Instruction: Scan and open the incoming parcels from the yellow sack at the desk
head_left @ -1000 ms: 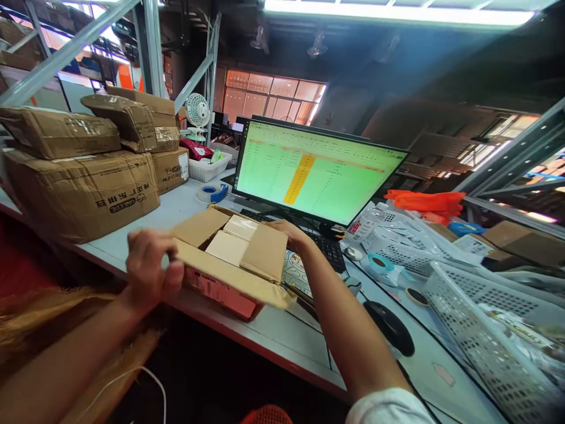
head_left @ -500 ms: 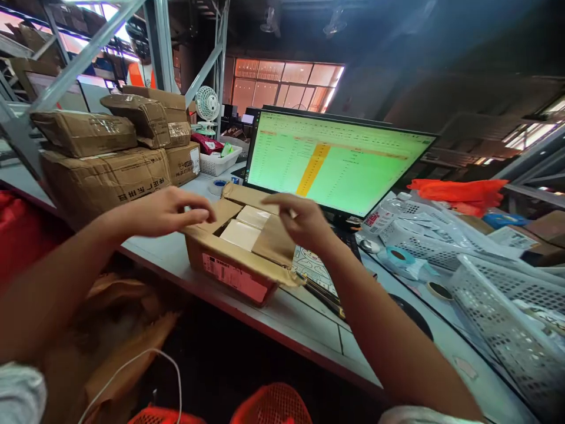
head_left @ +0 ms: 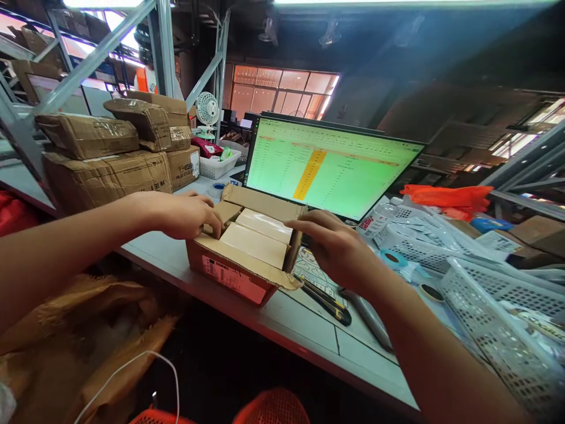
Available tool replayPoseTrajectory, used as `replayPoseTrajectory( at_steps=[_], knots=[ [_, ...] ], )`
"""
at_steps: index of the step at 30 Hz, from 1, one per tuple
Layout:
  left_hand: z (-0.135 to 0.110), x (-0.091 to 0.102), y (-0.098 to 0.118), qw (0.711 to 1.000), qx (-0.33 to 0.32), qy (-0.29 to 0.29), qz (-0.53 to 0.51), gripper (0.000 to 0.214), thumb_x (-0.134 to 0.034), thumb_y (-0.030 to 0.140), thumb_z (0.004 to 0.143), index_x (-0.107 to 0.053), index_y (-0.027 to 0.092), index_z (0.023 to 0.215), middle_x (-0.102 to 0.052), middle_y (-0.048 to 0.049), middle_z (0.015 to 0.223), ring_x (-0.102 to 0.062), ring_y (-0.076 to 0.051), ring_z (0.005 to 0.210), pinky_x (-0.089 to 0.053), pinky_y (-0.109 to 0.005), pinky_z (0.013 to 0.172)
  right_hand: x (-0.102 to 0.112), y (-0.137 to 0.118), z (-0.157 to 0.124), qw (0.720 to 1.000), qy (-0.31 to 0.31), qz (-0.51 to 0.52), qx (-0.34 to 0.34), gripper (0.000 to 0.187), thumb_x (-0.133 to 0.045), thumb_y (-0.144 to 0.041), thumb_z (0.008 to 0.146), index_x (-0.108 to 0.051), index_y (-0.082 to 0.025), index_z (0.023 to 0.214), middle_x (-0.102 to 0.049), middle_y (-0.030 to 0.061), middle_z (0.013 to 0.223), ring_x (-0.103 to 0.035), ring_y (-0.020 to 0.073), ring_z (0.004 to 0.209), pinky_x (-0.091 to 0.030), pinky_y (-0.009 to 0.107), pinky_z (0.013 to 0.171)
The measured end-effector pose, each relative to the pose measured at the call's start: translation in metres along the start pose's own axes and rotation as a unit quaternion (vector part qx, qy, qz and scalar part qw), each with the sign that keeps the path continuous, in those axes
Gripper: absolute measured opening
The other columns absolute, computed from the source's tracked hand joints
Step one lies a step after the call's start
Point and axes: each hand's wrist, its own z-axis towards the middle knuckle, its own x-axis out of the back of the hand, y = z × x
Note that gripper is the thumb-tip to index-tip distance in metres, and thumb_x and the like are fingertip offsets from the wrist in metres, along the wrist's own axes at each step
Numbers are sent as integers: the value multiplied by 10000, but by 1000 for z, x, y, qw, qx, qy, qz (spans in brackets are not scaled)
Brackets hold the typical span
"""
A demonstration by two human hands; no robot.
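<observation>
At the desk's (head_left: 286, 324) near edge we log an open box (head_left: 229, 278) with a red label on its front and pale packs (head_left: 258, 244) inside; a black-and-yellow cutter (head_left: 326, 301) lies just right of it. The left hand (head_left: 185, 215) has its grip curled closed over the left flap (head_left: 224, 211). The right hand (head_left: 338, 250) has an open grip, fingers spread, tips touching the upright right flap (head_left: 295, 247). Beyond, we note white baskets (head_left: 498, 294) to the right, a lit monitor (head_left: 331, 171) behind the box, stacked cartons (head_left: 106, 176) to the left and a small fan (head_left: 206, 112) farthest back.
</observation>
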Motion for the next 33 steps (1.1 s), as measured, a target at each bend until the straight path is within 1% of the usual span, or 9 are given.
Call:
replayPoseTrajectory(
  at_steps=[3,9,12,16,19,23,26,30,33],
  knots=[
    [-5,10,-6,996,-65,-58,18,454,-559,122,654,-795,387,936,-743,23,1210,-528,-329,1317,-325,-518,1115,4,4,-24,999,31,-26,-8,565,-461,-40,914,-643,-299,1382,-680,95,1147,-651,249,1041,-581,389,869],
    [-20,24,-50,997,-11,81,10,296,-624,301,791,-774,261,1042,-710,-72,1257,-524,-329,1320,-275,-560,1172,-8,11,-69,995,66,-54,-55,624,-511,-24,867,-593,-282,1429,-672,86,1112,-648,257,1009,-578,391,851],
    [-35,13,-77,997,5,83,4,373,-572,375,878,-754,219,1164,-714,-92,1270,-547,-308,1279,-312,-597,1165,-24,10,-90,994,60,-48,-74,647,-513,-8,841,-586,-270,1429,-652,91,1091,-639,255,984,-582,399,837],
    [-48,-28,-104,996,30,79,-14,451,-552,456,940,-713,207,1280,-712,-92,1258,-588,-279,1208,-447,-534,1098,-47,9,-105,988,106,-65,-90,489,-615,-92,870,-645,-231,1338,-627,147,1192,-626,305,1096,-574,470,899],
    [-41,-66,-107,990,53,128,-28,460,-592,483,934,-714,194,1270,-696,-106,1203,-619,-266,1126,-505,-450,1039,-58,14,-97,982,152,-77,-84,410,-661,-169,895,-642,-218,1302,-643,175,1321,-620,339,1228,-527,533,997],
    [-25,-95,-97,951,99,289,-55,335,-556,423,940,-732,153,1028,-683,-131,1194,-611,-269,1150,-482,-472,1065,-54,23,-76,973,210,-72,-66,281,-556,-116,933,-691,-227,1153,-766,111,1149,-719,270,1118,-526,477,996],
    [-27,-97,-91,915,112,359,-147,339,-580,476,925,-682,153,911,-721,-76,1134,-644,-253,1109,-503,-446,1037,-45,25,-64,960,257,-50,-97,176,-582,-184,938,-732,-252,999,-795,77,1060,-750,262,1045,-543,461,975],
    [-36,-87,-86,840,191,440,-253,418,-660,581,906,-548,179,928,-639,46,838,-601,-115,767,-517,-248,702,-45,21,-47,909,331,33,-250,194,-691,-403,890,-752,-219,893,-796,84,931,-752,283,871,-582,414,813],
    [-34,-74,-77,837,188,461,-228,416,-610,575,972,-540,168,1026,-584,38,806,-545,-87,655,-486,-212,600,-60,25,-30,858,308,152,-381,342,-734,-498,822,-762,-166,901,-783,87,873,-724,283,801,-565,369,711]
  ],
)
